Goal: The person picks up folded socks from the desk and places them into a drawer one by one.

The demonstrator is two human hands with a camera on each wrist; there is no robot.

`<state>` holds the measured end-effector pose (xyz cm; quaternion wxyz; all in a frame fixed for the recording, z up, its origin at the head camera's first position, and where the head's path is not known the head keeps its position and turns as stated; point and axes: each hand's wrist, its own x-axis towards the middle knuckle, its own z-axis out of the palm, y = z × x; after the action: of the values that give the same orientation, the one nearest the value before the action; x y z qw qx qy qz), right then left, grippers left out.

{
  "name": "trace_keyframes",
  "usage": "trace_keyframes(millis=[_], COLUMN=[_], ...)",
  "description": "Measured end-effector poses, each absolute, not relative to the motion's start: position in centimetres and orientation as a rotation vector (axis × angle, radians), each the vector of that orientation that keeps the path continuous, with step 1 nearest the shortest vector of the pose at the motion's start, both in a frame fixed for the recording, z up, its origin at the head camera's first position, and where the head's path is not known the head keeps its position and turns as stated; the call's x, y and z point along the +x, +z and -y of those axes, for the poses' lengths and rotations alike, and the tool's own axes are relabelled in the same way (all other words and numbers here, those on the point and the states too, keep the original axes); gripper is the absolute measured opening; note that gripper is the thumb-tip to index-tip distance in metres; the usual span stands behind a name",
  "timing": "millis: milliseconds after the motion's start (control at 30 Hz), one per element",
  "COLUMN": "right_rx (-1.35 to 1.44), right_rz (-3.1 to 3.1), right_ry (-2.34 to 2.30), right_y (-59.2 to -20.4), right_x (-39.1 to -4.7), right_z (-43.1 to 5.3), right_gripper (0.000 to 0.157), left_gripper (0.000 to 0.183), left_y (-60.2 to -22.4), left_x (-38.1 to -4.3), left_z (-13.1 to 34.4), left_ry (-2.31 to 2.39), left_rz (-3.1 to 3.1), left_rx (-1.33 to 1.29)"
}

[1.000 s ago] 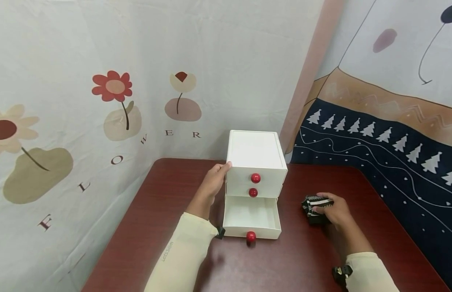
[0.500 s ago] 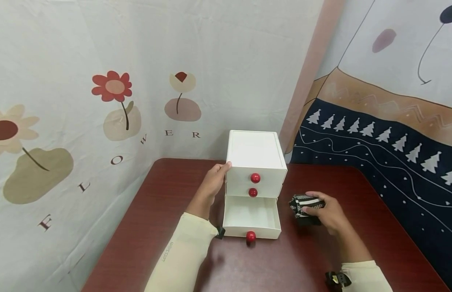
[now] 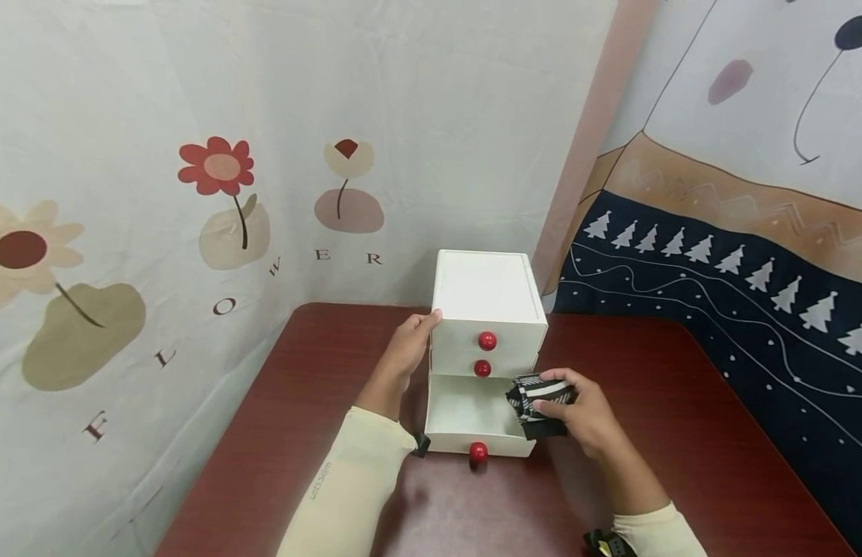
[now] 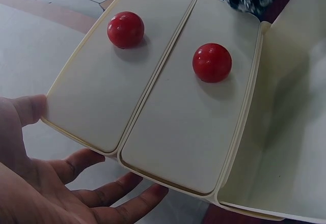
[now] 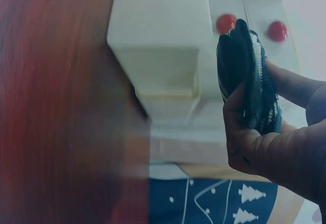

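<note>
A white drawer cabinet (image 3: 490, 286) with red round knobs stands on the table; its bottom drawer (image 3: 466, 406) is pulled out and its upper two are closed. My left hand (image 3: 405, 348) rests against the cabinet's left side near the top front corner. In the left wrist view the thumb touches the corner and the spread fingers lie along the side. My right hand (image 3: 584, 410) grips a folded black-and-white patterned cloth (image 3: 538, 398), which overlaps the right part of the open drawer in the head view. From the right wrist, the cloth (image 5: 249, 81) shows between thumb and fingers.
The dark red wooden table (image 3: 319, 371) spreads around the cabinet. Behind it hangs a pale curtain (image 3: 431, 139) with printed flowers, and a navy tree-patterned part (image 3: 716, 325) is on the right. The bottom drawer's red knob (image 3: 478, 453) juts toward me.
My right hand has moved left with the folded cloth, from the table's right side to the open drawer's right edge. My left hand and the cabinet have stayed in place.
</note>
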<state>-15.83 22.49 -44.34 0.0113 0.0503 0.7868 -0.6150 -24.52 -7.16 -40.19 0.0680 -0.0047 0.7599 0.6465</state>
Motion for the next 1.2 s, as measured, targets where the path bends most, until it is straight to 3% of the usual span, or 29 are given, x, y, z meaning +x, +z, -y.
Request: trace_keyframes(millis=[533, 1200], right_rx=[0.175, 0.282], right_rz=[-2.555, -2.784], right_ry=[-1.933, -1.678], right_y=[-45.4, -47.1], right_x=[-16.5, -17.9], right_z=[-16.9, -13.5], right_gripper=[0.048, 0.040], left_gripper=[0.057, 0.055], left_y=[-40.2, -40.4], left_x=[-24.5, -24.4], left_z=[7.3, 7.2], left_ry=[1.958, 1.967], left_rz=[-2.288, -2.274], left_rx=[-0.014, -0.024])
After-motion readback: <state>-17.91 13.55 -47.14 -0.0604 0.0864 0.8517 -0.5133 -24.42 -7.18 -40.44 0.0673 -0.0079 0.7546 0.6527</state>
